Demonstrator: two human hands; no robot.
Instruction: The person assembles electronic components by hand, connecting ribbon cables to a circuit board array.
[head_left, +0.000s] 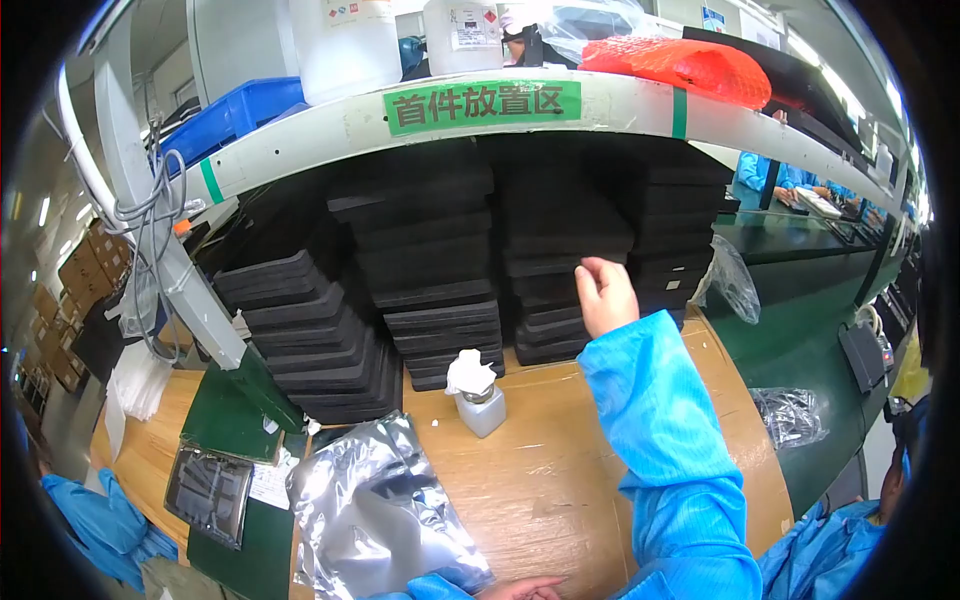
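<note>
My right hand [608,298] is raised in front of tall stacks of black foam sheets [570,235], its fingers curled in. Whether it pinches a foam edge or only sits before it, I cannot make out. Low at the bottom edge, my left hand [525,588] rests by the wooden tabletop [560,470], partly cut off, with its visible fingers stretched out. A shiny silver bag [375,500] lies flat to the left of that hand. Between the bag and my right arm stands a small white bottle [483,412] with white tissue [469,372] on its top.
A shelf [640,105] with white jugs [345,50], a blue bin [225,115] and red bubble wrap [680,68] spans above the stacks. A grey post [195,300] with cables stands left. Clear plastic bags [790,415] lie on the green bench right. People sit at both sides.
</note>
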